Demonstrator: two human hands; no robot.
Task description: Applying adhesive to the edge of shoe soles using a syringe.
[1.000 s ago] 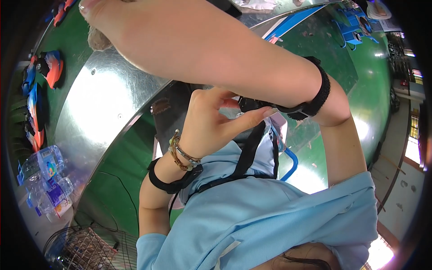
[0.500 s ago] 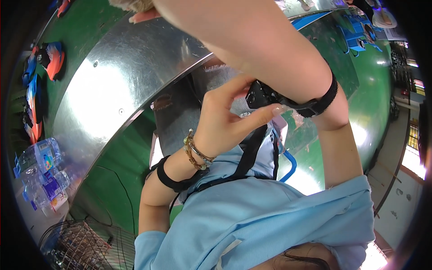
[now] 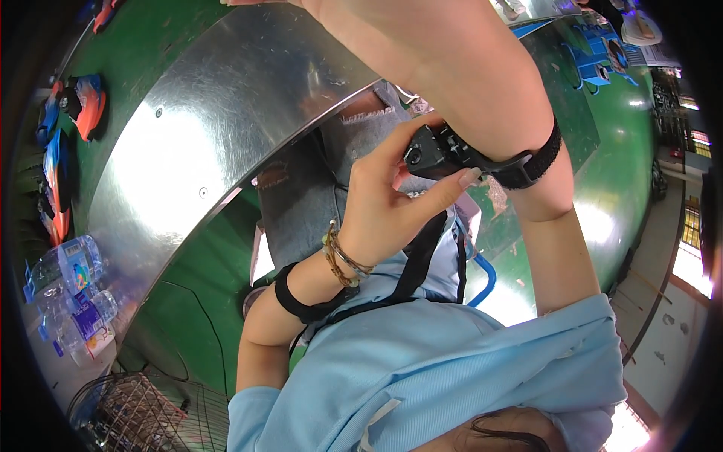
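Raised higher now, the left hand [image 3: 384, 207] pinches the black wrist device [image 3: 440, 151]; right hand's grip unseen.

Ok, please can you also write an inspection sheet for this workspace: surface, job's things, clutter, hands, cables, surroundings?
Surface: curved shiny metal tabletop, bare where visible.
Job's things: small black device on a black strap around the right forearm.
Clutter: plastic water bottles, wire basket, orange-and-blue items at the left.
Hands: left hand pinches the device; right hand cut off by the top edge.
Cables: thin dark line on the green floor, possibly a cable.
Surroundings: green floor, blue items far right.
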